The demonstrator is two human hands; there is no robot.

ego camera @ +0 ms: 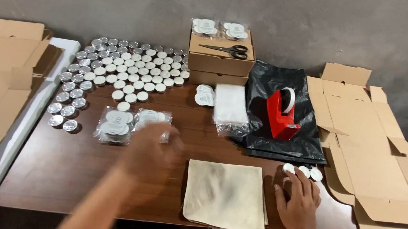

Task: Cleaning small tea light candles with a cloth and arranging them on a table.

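On worktop (82, 167): three small white tins (302, 171) touched by right hand (298, 200), fingers spread. Left hand (152, 152) blurred above clear bags (130, 123) packed with tins; grip cannot be told.

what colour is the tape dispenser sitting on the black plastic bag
The plastic tape dispenser is bright red, holding a whitish roll; the head view shows it clearly.
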